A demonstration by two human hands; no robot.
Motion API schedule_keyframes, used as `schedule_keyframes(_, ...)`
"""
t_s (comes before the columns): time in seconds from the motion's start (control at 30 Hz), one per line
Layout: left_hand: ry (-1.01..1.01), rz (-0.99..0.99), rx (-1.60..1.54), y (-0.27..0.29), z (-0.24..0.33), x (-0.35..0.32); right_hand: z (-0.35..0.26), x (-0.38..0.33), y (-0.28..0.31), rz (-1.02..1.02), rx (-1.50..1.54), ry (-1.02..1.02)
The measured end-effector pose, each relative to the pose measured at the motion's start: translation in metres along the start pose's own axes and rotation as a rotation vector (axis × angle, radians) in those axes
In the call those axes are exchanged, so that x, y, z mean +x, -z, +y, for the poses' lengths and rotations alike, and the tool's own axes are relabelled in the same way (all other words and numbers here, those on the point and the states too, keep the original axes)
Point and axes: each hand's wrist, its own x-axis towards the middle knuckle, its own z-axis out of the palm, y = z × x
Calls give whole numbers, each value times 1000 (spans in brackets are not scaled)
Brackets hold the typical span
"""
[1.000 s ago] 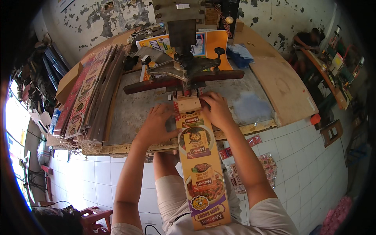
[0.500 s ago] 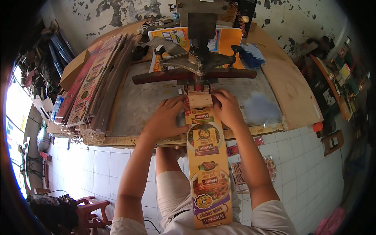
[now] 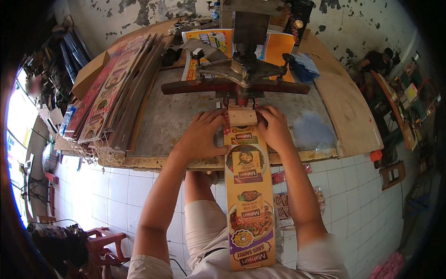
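A long yellow printed cardboard strip point(image 3: 251, 186) runs from under a press point(image 3: 239, 74) toward my lap. Its far end lies beneath a small wooden block point(image 3: 242, 115) below the press head, where the contact point is hidden. On the strip's left edge rest the fingertips and thumb of my left hand point(image 3: 200, 136), its fingers spread over the metal table. My right hand point(image 3: 276, 128) is closer to the block, with bent fingers and thumb against the strip's right edge.
Several long printed boards point(image 3: 109, 93) are stacked on the table's left side, with loose strings hanging at their near ends. A wooden board point(image 3: 346, 111) covers the right side. Printed packs point(image 3: 283, 209) lie on the tiled floor, and a red stool point(image 3: 106, 244) stands lower left.
The whole view has shifted slightly. My hands keep nearly the same hold beside the block. A person in the right background shows more clearly, and another at lower left has moved.
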Motion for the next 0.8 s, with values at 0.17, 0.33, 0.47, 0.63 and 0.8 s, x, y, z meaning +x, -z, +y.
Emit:
schedule_keyframes(0.17,-13,-1,49,0,-1,1,0,0,-1,-6,-3,-8)
schedule_keyframes(0.33,-17,-17,98,1,-2,3,-1,0,1,-17,-13,3)
schedule_keyframes(0.47,-21,-24,133,3,0,5,2,0,0,-16,-23,3)
schedule_keyframes(0.63,-12,-44,123,5,0,4,2,1,1,-28,-16,-5)
schedule_keyframes(0.8,-15,-26,132,2,0,3,2,0,0,-34,-38,-12)
